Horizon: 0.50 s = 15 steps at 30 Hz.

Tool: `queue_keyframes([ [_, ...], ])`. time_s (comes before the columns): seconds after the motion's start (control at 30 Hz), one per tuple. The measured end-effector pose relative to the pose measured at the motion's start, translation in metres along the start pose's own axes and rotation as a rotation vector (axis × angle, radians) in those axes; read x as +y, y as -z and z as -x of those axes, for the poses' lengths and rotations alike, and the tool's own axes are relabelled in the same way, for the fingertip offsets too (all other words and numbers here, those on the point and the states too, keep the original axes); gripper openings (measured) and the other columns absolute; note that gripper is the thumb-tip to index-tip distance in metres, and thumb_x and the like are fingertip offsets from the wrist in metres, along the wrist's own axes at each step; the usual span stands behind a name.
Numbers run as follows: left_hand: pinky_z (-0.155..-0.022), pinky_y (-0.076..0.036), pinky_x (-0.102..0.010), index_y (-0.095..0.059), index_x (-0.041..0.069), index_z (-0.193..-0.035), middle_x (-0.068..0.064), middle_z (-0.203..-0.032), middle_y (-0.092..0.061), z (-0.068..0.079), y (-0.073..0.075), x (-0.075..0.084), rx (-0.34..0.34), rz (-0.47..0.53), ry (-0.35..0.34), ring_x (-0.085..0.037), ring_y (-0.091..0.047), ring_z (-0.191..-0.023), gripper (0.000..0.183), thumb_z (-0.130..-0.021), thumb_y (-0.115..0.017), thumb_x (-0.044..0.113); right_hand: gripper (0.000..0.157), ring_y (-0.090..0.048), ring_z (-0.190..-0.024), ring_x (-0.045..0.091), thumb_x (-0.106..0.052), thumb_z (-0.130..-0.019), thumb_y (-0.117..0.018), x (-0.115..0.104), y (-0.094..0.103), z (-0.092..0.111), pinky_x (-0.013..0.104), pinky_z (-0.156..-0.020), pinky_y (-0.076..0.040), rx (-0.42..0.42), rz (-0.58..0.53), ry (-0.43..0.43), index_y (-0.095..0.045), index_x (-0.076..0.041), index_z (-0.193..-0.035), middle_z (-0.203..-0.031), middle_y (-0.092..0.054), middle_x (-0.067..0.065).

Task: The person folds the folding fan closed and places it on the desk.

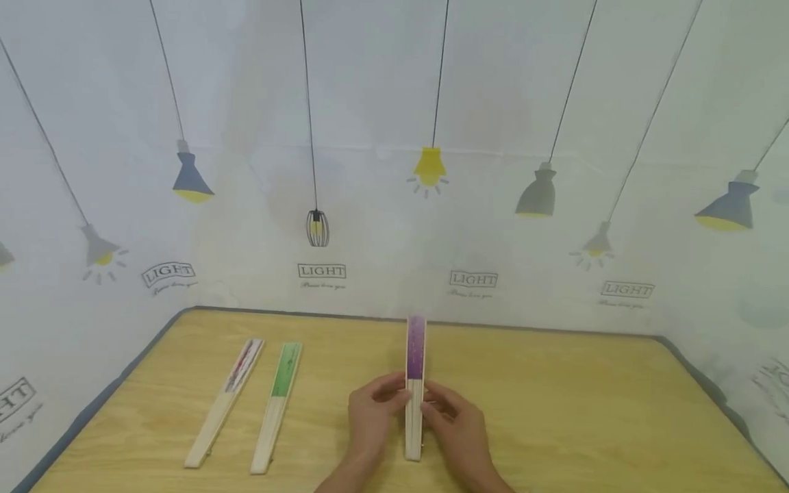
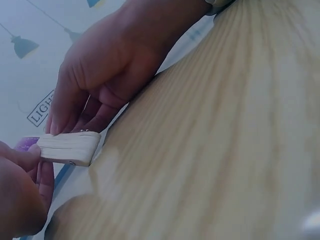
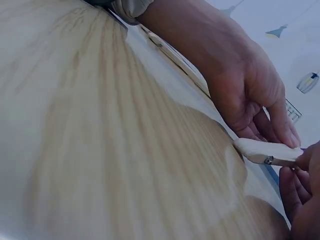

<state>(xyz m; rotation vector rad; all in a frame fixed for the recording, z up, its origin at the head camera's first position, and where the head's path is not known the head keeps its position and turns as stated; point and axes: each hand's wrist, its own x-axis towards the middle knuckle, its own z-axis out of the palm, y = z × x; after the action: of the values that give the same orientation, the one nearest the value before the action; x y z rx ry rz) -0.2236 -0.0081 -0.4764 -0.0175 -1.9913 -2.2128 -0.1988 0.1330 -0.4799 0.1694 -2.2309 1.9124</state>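
A folded fan (image 1: 416,397) with a purple upper part and pale wooden ribs points away from me, its ribs closed together. My left hand (image 1: 372,418) pinches its left edge between thumb and fingers, while my right hand (image 1: 459,428) pinches the right edge at about the same height. In the left wrist view, the fan's pale rounded end (image 2: 70,147) faces the camera, with my right hand (image 2: 107,70) above and my left hand (image 2: 20,190) at the lower left. A small metal rivet (image 3: 268,160) shows near that end in the right wrist view.
Two more folded fans lie on the wooden table (image 1: 585,411) to the left: one with a green upper part (image 1: 277,407), the other with a white and red pattern (image 1: 224,404). Behind the table stands a pale wall (image 1: 382,192) printed with hanging lamps.
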Motion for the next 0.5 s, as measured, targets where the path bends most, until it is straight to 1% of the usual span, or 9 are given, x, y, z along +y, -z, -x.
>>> queue_keyframes([
  [0.07,-0.075,-0.056,-0.022,-0.071,0.001,-0.103,-0.01,-0.096,-0.071,0.0,0.005,0.001,0.024,-0.023,0.029,-0.02,-0.065,-0.087,0.027,-0.077,-0.077,0.003,0.035,-0.064,-0.09,0.021,-0.003,-0.087,-0.068,0.0,-0.006,-0.001,0.025,-0.077,-0.058,0.0,0.03,-0.006,-0.063,-0.002,-0.121,-0.101,-0.066,0.01],
  [0.13,-0.074,-0.056,-0.023,-0.072,0.002,-0.1,-0.01,-0.095,-0.071,0.0,0.009,0.002,0.039,-0.066,0.042,-0.02,-0.065,-0.087,0.025,-0.077,-0.078,0.004,0.032,-0.064,-0.089,0.02,-0.004,-0.086,-0.069,-0.001,-0.012,-0.002,0.024,-0.076,-0.057,0.008,0.082,-0.01,-0.066,-0.004,-0.118,-0.099,-0.067,0.007],
  [0.23,-0.071,-0.056,-0.023,-0.073,0.004,-0.095,-0.007,-0.091,-0.071,-0.001,0.014,0.003,0.025,-0.157,0.055,-0.018,-0.065,-0.084,0.019,-0.077,-0.078,0.008,0.025,-0.064,-0.089,0.017,-0.008,-0.086,-0.07,-0.002,-0.016,-0.005,0.022,-0.075,-0.057,0.006,0.159,-0.03,-0.07,-0.008,-0.111,-0.098,-0.069,0.003],
  [0.3,-0.068,-0.057,-0.024,-0.073,0.004,-0.092,-0.007,-0.087,-0.072,-0.003,0.016,0.005,0.001,-0.196,0.054,-0.018,-0.066,-0.079,0.015,-0.078,-0.077,0.008,0.024,-0.065,-0.089,0.015,-0.01,-0.086,-0.071,-0.002,-0.017,-0.007,0.02,-0.076,-0.056,0.0,0.195,-0.034,-0.07,-0.007,-0.11,-0.098,-0.07,0.002],
  [0.37,-0.065,-0.058,-0.024,-0.073,0.002,-0.091,-0.009,-0.086,-0.071,-0.005,0.019,0.006,-0.02,-0.213,0.05,-0.018,-0.067,-0.073,0.013,-0.079,-0.076,0.006,0.025,-0.066,-0.089,0.015,-0.011,-0.086,-0.071,-0.002,-0.017,-0.01,0.02,-0.075,-0.056,-0.007,0.207,-0.037,-0.069,-0.006,-0.111,-0.098,-0.071,0.003],
  [0.43,-0.062,-0.059,-0.024,-0.073,0.0,-0.09,-0.011,-0.085,-0.071,-0.007,0.021,0.007,-0.019,-0.221,0.036,-0.019,-0.068,-0.069,0.012,-0.079,-0.075,0.002,0.027,-0.067,-0.089,0.016,-0.01,-0.087,-0.07,-0.002,-0.018,-0.011,0.02,-0.074,-0.057,-0.009,0.205,-0.032,-0.068,-0.003,-0.113,-0.098,-0.071,0.005],
  [0.5,-0.062,-0.059,-0.023,-0.073,0.0,-0.089,-0.011,-0.084,-0.071,-0.009,0.024,0.007,-0.004,-0.26,0.014,-0.018,-0.068,-0.068,0.013,-0.077,-0.075,-0.001,0.027,-0.067,-0.09,0.016,-0.01,-0.087,-0.07,-0.002,-0.018,-0.011,0.02,-0.075,-0.056,-0.009,0.203,-0.044,-0.067,-0.003,-0.114,-0.099,-0.071,0.005],
])
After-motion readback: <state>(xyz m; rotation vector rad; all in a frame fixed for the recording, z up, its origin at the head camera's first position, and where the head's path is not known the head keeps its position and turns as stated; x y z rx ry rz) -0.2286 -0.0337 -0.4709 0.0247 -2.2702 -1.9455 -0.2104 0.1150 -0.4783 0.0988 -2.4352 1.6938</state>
